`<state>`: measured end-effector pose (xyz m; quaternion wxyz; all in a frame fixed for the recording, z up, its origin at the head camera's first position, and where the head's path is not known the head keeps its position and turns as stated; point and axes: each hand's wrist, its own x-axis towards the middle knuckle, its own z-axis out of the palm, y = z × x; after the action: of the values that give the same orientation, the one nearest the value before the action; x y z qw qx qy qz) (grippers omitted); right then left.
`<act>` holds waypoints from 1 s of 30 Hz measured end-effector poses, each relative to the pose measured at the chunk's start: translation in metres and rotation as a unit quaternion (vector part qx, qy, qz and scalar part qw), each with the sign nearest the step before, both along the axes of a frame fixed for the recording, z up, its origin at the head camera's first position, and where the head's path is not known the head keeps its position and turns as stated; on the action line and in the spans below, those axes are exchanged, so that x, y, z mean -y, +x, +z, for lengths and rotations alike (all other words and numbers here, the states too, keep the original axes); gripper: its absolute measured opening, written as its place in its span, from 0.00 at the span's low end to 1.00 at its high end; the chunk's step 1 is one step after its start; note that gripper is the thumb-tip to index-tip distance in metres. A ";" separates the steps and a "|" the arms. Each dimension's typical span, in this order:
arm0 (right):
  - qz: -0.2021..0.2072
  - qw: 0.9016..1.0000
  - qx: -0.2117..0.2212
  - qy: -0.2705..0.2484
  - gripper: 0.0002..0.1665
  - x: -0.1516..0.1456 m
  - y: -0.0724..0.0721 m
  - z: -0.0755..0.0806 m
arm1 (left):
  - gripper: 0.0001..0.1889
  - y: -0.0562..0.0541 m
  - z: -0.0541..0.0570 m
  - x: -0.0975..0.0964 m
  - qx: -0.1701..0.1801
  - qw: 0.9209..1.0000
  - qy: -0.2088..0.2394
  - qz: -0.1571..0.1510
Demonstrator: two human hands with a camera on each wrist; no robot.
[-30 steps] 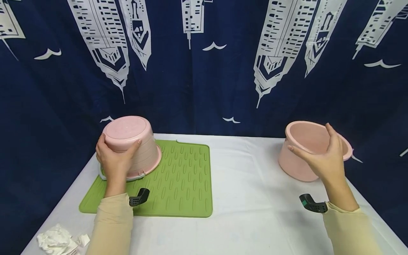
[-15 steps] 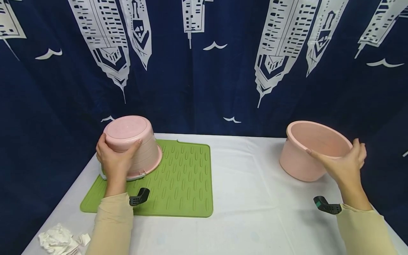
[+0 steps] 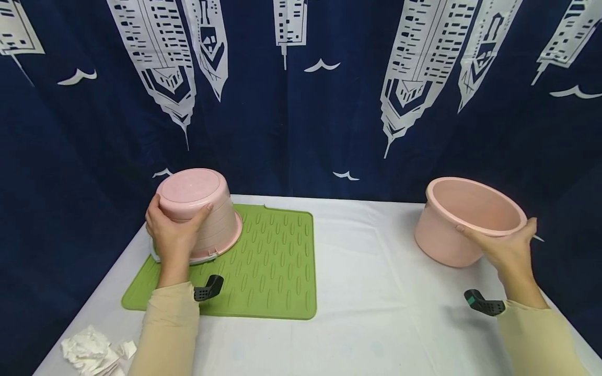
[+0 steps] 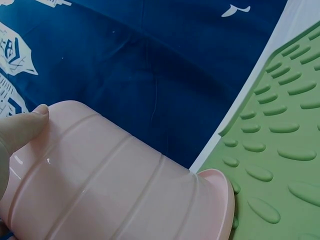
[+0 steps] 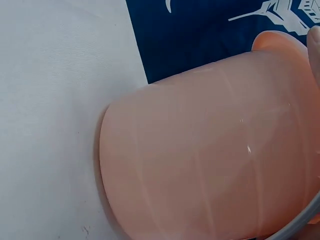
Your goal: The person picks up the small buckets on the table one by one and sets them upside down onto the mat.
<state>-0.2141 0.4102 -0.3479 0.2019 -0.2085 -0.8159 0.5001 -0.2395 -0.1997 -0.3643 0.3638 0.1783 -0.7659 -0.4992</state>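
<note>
On ridged mat, left hand clasps upturned bucket; right hand grips flared pail.

Crumpled white tissue lies leftward of the left hand; a green mat spreads below that hand; a white-patterned navy curtain hangs beyond it.
</note>
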 end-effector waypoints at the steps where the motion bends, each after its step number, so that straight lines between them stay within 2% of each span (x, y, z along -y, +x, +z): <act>1: -0.002 1.000 0.001 -0.002 0.83 0.000 0.000 0.000 | 0.59 0.000 0.000 0.000 0.000 1.000 0.000 0.000; 10: -0.027 1.000 0.002 -0.002 0.82 -0.001 0.002 -0.006 | 0.58 0.001 -0.001 -0.002 -0.007 1.000 0.000 -0.001; 18: -0.016 0.999 -0.032 0.013 0.80 0.004 0.006 -0.003 | 0.59 0.000 -0.001 -0.001 -0.008 1.000 -0.006 0.002; 25: 0.013 0.998 -0.065 0.017 0.76 0.021 0.009 0.007 | 0.61 0.002 0.000 -0.003 -0.009 1.000 -0.005 0.000; 27: 0.021 0.997 -0.069 0.019 0.76 0.027 0.010 0.010 | 0.62 0.002 0.001 -0.005 -0.020 1.000 -0.013 0.008; 30: 0.032 0.996 -0.077 0.016 0.74 0.034 0.012 0.015 | 0.61 0.003 0.002 -0.011 -0.072 0.996 -0.046 0.035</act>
<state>-0.2025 0.3758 -0.3329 0.2517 -0.1402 -0.8119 0.5077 -0.2368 -0.1888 -0.3619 0.4428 0.1519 -0.7535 -0.4616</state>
